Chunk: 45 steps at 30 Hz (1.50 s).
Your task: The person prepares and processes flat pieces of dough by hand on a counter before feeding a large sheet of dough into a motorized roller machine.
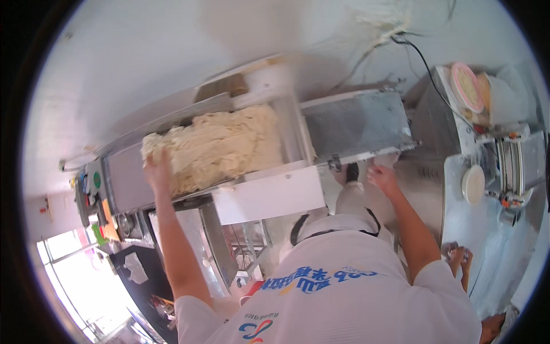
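A large, folded mass of pale dough lies along the metal bed of a dough-rolling machine. At its left end my left hand grips the dough's edge, the fingers blurred and partly sunk in it. My right hand is off to the right, just below the near rail of a floury grey conveyor bed. Its fingers are curled in, and I see nothing in them. Between dough and conveyor stands the machine's pale housing, with a white panel on the near side.
At right, a floury steel worktable carries a round white lid or disc, a roller machine and a pink-rimmed bowl. Another person's hands work at its edge. A black cable hangs from the wall.
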Available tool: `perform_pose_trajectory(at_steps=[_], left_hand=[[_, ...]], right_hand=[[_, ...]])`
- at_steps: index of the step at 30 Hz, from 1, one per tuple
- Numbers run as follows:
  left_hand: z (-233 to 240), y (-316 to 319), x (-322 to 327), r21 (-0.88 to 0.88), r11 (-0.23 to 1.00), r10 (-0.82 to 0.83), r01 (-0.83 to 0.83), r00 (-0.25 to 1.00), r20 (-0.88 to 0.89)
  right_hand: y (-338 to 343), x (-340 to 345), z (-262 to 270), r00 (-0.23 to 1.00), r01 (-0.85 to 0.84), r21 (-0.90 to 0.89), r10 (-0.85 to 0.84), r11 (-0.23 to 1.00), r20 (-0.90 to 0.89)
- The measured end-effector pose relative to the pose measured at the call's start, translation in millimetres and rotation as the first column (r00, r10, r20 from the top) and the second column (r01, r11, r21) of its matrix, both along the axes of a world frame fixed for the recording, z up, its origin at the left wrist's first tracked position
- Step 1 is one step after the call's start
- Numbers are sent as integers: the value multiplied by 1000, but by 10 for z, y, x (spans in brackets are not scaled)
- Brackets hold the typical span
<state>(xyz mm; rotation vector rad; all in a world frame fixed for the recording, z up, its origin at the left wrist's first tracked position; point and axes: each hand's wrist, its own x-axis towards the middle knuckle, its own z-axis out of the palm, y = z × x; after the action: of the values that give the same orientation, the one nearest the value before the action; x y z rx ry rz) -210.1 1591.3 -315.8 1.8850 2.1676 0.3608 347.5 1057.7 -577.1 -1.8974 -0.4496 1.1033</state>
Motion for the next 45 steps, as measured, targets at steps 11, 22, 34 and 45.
perform_pose_trajectory(at_steps=[11, 22, 34, 45], left_hand=[[-549, 197, 152, 353, 932, 248, -83, 856, -454], [-751, 239, 272, 385, 918, 289, -92, 820, -494], [-661, 213, -114, 395, 905, 365, -156, 762, -535], [-701, 3, 311, 317, 940, 283, -124, 804, -524]], right_hand=[[2562, -154, -987, 957, -129, -103, 97, 986, -273], [3547, -748, -1846, 874, -328, -170, 231, 929, -427], [3541, -738, -1220, 865, -288, -52, 236, 956, -443], [2410, 933, -469, 949, -89, -339, 183, 937, 257]])
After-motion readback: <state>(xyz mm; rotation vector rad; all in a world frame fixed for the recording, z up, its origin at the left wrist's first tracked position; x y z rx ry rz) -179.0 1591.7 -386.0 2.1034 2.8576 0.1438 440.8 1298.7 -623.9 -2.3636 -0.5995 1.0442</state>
